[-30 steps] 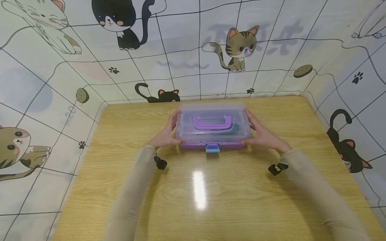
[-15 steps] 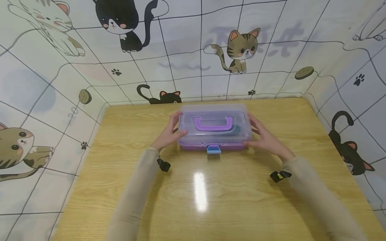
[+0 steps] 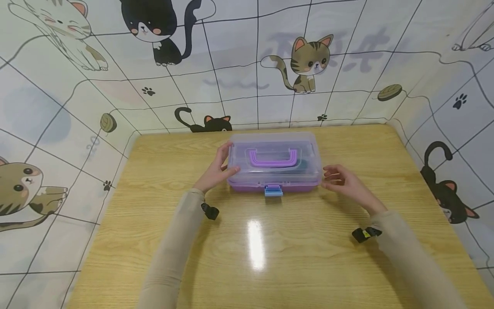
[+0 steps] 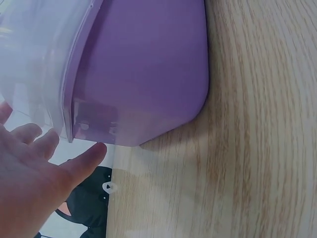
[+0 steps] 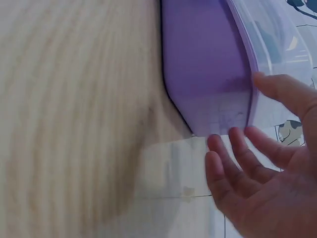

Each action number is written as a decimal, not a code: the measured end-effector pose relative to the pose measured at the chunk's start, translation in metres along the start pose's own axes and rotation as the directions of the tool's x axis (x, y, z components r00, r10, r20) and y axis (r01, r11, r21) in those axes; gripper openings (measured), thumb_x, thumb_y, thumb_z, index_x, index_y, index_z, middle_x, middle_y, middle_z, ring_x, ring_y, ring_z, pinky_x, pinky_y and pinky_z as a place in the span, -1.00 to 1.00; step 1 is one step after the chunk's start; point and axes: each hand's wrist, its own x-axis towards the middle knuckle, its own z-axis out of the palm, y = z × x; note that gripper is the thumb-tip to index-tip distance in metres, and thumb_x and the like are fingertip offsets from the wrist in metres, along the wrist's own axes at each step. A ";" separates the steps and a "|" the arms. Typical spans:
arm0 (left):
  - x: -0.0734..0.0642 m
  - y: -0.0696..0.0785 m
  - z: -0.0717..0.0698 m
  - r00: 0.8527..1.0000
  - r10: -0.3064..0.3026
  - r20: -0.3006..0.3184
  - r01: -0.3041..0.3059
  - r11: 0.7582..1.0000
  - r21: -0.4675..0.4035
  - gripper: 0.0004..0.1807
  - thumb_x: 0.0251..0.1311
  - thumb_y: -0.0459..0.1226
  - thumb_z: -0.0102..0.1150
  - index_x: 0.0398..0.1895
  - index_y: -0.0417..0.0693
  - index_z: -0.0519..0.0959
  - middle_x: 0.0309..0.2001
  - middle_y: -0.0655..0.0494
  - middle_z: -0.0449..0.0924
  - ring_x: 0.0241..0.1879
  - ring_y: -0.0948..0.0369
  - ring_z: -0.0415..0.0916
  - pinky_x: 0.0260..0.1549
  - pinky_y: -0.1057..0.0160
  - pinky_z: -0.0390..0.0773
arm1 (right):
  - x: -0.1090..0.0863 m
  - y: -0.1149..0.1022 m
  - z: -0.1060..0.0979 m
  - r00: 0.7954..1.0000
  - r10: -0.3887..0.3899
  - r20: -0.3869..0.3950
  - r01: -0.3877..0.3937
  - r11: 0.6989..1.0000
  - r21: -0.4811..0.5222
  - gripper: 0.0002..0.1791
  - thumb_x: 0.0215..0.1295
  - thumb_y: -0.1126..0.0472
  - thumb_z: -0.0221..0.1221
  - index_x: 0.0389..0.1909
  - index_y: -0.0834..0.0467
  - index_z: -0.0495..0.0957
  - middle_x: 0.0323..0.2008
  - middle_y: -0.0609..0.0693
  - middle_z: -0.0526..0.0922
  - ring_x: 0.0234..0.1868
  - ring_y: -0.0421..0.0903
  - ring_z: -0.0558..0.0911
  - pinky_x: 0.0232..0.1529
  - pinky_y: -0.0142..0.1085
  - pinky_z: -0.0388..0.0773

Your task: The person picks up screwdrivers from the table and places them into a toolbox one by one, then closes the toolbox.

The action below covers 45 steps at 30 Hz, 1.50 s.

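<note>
A storage box [image 3: 275, 177] with a purple base, a clear lid and a purple handle [image 3: 273, 163] stands on the wooden table with its lid down. At the front its blue latch [image 3: 273, 191] sticks outward. My left hand [image 3: 214, 173] rests against the box's left side, thumb over the lid's edge and fingers spread toward the back corner. Just off the right side is my right hand [image 3: 347, 183], fingers loosely bent and holding nothing. In the right wrist view, the thumb [image 5: 285, 89] lies close to the box's rim. Contents are blurred through the lid; something teal shows at the right.
The wooden table [image 3: 254, 283] carries a bright light reflection in front of the box. A cat-patterned cloth wall [image 3: 239, 103] rises behind the table and along both sides. Small black cameras [image 3: 210, 211] sit on both wrists.
My right hand has drawn away from the box's right side, toward me and to the right. The left thumb has moved up onto the lid's edge. The box stays in place.
</note>
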 end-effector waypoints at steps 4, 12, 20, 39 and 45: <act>0.001 -0.002 0.000 1.000 -0.010 0.003 0.010 1.000 0.006 -0.10 0.29 -0.32 0.17 0.52 -0.06 -0.18 0.54 0.01 -0.33 0.48 0.01 -0.30 0.30 -0.19 0.07 | -0.003 0.007 0.005 0.996 0.030 0.083 -0.025 0.998 -0.063 -0.60 0.32 0.23 0.20 0.08 0.40 0.47 -0.07 0.24 0.59 -0.05 0.09 0.56 -0.08 -0.41 0.49; 0.001 -0.002 0.000 1.000 -0.019 -0.006 0.019 1.000 -0.004 -0.09 0.27 -0.31 0.20 0.52 -0.04 -0.16 0.54 0.03 -0.28 0.48 0.03 -0.28 0.30 -0.17 0.08 | -0.003 0.010 0.023 0.971 -0.018 0.238 0.038 0.996 -0.077 -0.73 0.34 0.28 0.15 -0.06 0.40 0.57 -0.20 0.12 0.66 -0.19 -0.07 0.59 -0.22 -0.32 0.55; 0.001 -0.004 0.000 1.000 -0.013 -0.011 0.013 1.000 -0.011 -0.11 0.28 -0.32 0.19 0.52 -0.03 -0.15 0.54 0.03 -0.27 0.48 0.04 -0.28 0.29 -0.17 0.09 | 0.002 0.006 0.043 0.942 -0.049 0.332 0.054 0.999 -0.006 -0.68 0.36 0.29 0.14 0.03 0.43 0.54 -0.08 0.20 0.66 -0.05 -0.01 0.62 -0.03 -0.37 0.50; 0.000 -0.007 0.001 1.000 0.001 -0.007 -0.001 0.999 -0.039 -0.14 0.30 -0.33 0.15 0.52 0.03 -0.14 0.54 0.02 -0.27 0.48 0.04 -0.30 0.29 -0.21 0.07 | 0.015 -0.022 0.087 0.918 -0.060 0.392 0.027 0.996 0.089 -0.47 0.36 0.28 0.15 0.25 0.46 0.30 0.03 0.30 0.56 0.06 0.15 0.55 0.10 -0.13 0.48; 0.000 -0.007 0.002 1.000 -0.005 -0.009 0.004 0.999 -0.035 -0.15 0.32 -0.31 0.14 0.52 0.05 -0.14 0.54 0.03 -0.30 0.49 0.05 -0.32 0.29 -0.19 0.08 | 0.013 -0.026 0.092 0.942 0.009 0.336 -0.001 1.000 -0.027 -0.36 0.33 0.15 0.20 0.29 0.43 0.27 0.18 0.37 0.42 0.03 0.15 0.57 0.03 -0.05 0.53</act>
